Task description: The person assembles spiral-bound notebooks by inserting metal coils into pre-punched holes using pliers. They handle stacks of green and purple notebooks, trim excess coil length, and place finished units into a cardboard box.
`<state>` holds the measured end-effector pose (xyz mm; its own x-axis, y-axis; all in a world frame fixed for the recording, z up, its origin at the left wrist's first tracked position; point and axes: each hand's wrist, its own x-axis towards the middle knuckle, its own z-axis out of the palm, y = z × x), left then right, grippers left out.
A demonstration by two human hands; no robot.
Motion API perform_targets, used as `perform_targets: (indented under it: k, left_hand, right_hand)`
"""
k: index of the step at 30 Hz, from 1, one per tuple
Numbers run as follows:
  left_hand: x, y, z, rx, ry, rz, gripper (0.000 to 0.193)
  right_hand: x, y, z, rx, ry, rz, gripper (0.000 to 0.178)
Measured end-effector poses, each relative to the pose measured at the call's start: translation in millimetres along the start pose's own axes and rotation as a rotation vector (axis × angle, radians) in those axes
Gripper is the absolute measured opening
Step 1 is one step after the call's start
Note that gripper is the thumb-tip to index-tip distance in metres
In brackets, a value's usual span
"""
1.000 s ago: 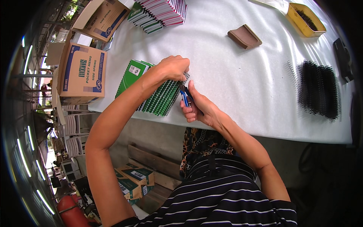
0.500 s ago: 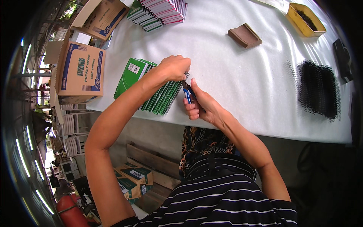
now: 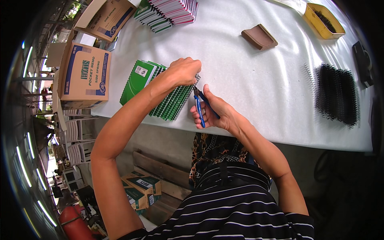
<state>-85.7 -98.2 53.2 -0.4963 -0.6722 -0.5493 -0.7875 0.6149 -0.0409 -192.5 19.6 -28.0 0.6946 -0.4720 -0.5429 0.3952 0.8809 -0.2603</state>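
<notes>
Pliers (image 3: 198, 109) at the edge of green spiral notebooks (image 3: 170, 103)

Nearest is the person's striped shirt (image 3: 228, 208), its front just short of a white-covered table (image 3: 236, 100). Over the table's near side, the right hand (image 3: 222, 114) has its fingers and palm around the pliers; the blue handles stand spread apart, and the tool's tip meets the right-hand end of the notebooks' coiled edges. Those notebooks lie overlapping in a slanted row near the table's front edge, with one green cover (it bears a small white label) showing at the left. The left hand (image 3: 184, 71) arches over their upper right part, knuckles up and fingers bent downward; its fingertips are hidden, so I cannot tell whether they pinch anything.

Left of the row stands a cardboard carton (image 3: 86, 74). Well apart to the right lies a dense bundle of black coils (image 3: 338, 96). Farther off are a brown curved block (image 3: 260, 37), a yellow tray (image 3: 341, 33) of small dark pieces and, at the far left, stacked notebooks with red-and-white edges (image 3: 178, 10).
</notes>
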Motion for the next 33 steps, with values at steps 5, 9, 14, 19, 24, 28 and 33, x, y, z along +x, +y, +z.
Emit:
perform_targets:
  k: [5,9,14,19,24,28,33]
  left_hand:
    - [0.1,-3.5,4.3,-0.005,0.055,0.025,0.035]
    - [-0.4,8.8,10.2,0.092,0.093,0.023,0.028]
    - [2.8,6.4,17.4,0.083,0.101,0.006,0.026]
    - [2.6,4.6,14.1,0.047,0.118,0.035,0.025]
    - [2.4,2.3,17.7,0.034,0.147,0.041,0.027]
    - [2.1,2.4,18.2,0.032,0.146,0.038,0.028]
    - [1.6,4.8,15.9,0.03,0.153,0.019,0.026]
  right_hand:
    - [6.2,-3.0,-3.2,0.109,-0.108,0.035,0.078]
    - [7.1,-4.3,-7.8,0.135,-0.14,0.021,0.075]
    - [-4.3,1.3,6.4,0.082,0.007,0.065,0.079]
    - [1.2,-5.6,3.2,0.117,0.003,0.077,0.083]
    - [4.8,-5.7,2.3,0.109,0.004,0.065,0.082]
    - [0.9,-3.7,5.6,0.106,0.048,0.056,0.081]
    - [9.3,-7.3,4.0,0.171,-0.006,0.065,0.077]
